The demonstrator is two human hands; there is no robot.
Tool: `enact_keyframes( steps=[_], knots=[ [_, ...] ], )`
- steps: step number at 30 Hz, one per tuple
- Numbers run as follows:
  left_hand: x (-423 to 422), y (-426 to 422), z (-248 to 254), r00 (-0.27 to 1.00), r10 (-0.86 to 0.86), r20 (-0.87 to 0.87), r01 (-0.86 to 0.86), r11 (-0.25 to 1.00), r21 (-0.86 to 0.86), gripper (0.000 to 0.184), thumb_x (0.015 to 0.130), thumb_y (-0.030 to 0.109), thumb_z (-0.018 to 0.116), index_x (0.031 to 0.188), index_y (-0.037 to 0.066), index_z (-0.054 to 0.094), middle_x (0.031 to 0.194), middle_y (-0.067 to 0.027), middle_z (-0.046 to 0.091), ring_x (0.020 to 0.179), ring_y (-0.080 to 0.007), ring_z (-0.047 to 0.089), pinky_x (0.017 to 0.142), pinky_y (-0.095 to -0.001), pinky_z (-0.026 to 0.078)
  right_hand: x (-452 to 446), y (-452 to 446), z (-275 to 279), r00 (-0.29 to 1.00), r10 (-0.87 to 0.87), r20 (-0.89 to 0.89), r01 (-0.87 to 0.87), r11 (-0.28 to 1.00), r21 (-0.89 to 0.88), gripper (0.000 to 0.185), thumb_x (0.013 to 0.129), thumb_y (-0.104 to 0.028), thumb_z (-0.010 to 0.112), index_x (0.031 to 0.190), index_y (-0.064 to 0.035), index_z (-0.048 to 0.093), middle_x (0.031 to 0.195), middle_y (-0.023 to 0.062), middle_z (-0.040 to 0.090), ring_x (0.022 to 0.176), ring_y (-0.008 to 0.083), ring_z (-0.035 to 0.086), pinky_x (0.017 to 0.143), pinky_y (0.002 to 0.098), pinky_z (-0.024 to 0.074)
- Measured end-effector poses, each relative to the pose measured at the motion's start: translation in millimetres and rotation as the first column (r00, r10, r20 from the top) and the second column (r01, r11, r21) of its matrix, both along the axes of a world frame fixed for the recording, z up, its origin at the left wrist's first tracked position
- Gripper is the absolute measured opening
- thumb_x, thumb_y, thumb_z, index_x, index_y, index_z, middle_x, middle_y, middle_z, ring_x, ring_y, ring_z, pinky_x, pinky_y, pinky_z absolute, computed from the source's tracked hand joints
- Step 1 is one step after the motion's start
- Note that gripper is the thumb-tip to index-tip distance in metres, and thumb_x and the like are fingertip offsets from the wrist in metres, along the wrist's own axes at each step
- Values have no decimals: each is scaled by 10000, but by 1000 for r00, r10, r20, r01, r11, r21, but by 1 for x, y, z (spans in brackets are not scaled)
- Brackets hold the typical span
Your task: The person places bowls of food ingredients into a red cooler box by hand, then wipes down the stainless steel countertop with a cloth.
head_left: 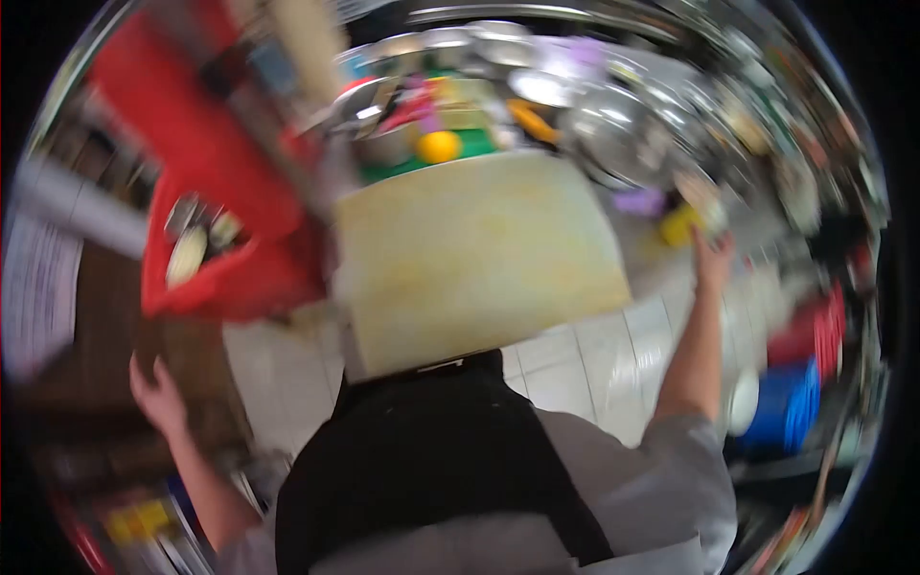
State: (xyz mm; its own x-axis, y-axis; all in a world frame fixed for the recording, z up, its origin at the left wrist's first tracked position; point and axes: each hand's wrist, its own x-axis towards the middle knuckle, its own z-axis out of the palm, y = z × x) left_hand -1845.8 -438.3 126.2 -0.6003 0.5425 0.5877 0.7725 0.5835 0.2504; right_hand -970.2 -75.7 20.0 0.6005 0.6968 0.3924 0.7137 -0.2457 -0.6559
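My left hand (160, 401) hangs out to the left over a brown surface, fingers apart, with nothing in it. Out on the right, my right hand (711, 259) reaches to the side edge of the worktop. Just beyond its fingers are a yellow object (680, 225) and a pale, blurred shape (701, 192); motion blur hides whether the hand grips either. Directly before my body lies a large, worn, yellowish cutting board (479, 259), with neither hand on it.
A red bin (230, 287) holding scraps stands left of the board. Behind the board are a green mat (474, 144) with an orange ball-shaped item (439, 147) and several metal bowls (613, 134). A blue container (781, 407) stands low on the right. White tiles (565, 369) cover the floor.
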Motion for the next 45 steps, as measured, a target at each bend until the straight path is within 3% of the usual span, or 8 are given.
enact_keyframes(
  steps=[6, 9, 14, 18, 24, 32, 37, 45],
  knots=[
    [22, -123, -86, 930, 345, 127, -323, 931, -168, 508, 916, 256, 659, 1343, 4, 548, 1339, -215, 563, 1247, -351, 537, 1074, -405, 407, 28, 71, -15, 944, 290, -157, -272, 954, 123, 829, 712, -364, 892, 1337, 24, 509, 1282, 156, 622, 1126, 263, 609, 982, 377, 475],
    [29, -157, -118, 855, 469, 223, -407, 872, -273, 520, 876, 306, 678, 1302, 23, 584, 1288, -218, 583, 1193, -370, 555, 1048, -422, 434, 33, 76, -22, 985, 116, -125, -106, 991, 86, 891, 665, -417, 904, 1333, 21, 510, 1276, 177, 624, 1128, 301, 616, 983, 403, 479],
    [32, -201, -196, 707, 586, 395, -325, 766, -554, 522, 863, 340, 663, 1283, 36, 604, 1277, -228, 592, 1200, -369, 557, 1047, -414, 440, -3, 33, -11, 999, 39, -25, -35, 988, 148, 806, 721, -398, 880, 1315, 12, 521, 1253, 162, 631, 1098, 285, 629, 950, 391, 505],
    [22, -208, -220, 625, 618, 476, -176, 706, -686, 503, 861, 346, 657, 1271, 57, 614, 1272, -224, 597, 1192, -369, 568, 1034, -416, 456, -74, -30, 51, 877, 416, -242, -332, 887, 322, 632, 845, -311, 804, 1309, 9, 520, 1219, 125, 638, 1081, 240, 629, 903, 362, 527],
    [-66, -193, -268, 688, 498, 529, -200, 830, -521, 480, 868, 338, 657, 1266, 74, 613, 1248, -234, 601, 1174, -390, 573, 1018, -437, 465, -248, -111, 142, 796, 577, -183, -490, 791, 366, 542, 966, -327, 666, 1334, 33, 496, 1244, 148, 607, 1086, 214, 596, 916, 359, 498],
    [-277, -99, -258, 706, 128, 696, -144, 989, -36, 527, 917, 294, 634, 1374, 62, 515, 1324, -227, 562, 1230, -353, 562, 1036, -415, 452, -513, -167, 119, 445, 817, -367, -763, 560, 323, 582, 957, -310, 611, 1388, 36, 428, 1275, 136, 572, 1161, 227, 562, 1013, 371, 429],
    [-356, 40, -157, 773, -228, 592, 5, 936, 353, 613, 932, 329, 645, 1429, 26, 451, 1419, -222, 511, 1320, -339, 506, 1068, -431, 429, -721, -174, 151, 87, 934, -346, -953, 179, 245, 598, 845, -122, 724, 1358, 20, 450, 1251, 111, 596, 1138, 198, 585, 1011, 353, 448],
    [-382, 171, -98, 805, 239, 543, 13, 908, -418, 679, 933, 358, 530, 1519, 89, 319, 1312, -253, 591, 1191, -400, 589, 1015, -470, 463, -915, -83, 129, -144, 932, -334, -974, -73, 215, 593, 773, -115, 828, 1271, 25, 540, 1146, 92, 660, 1070, 170, 637, 930, 316, 517]
  ],
)
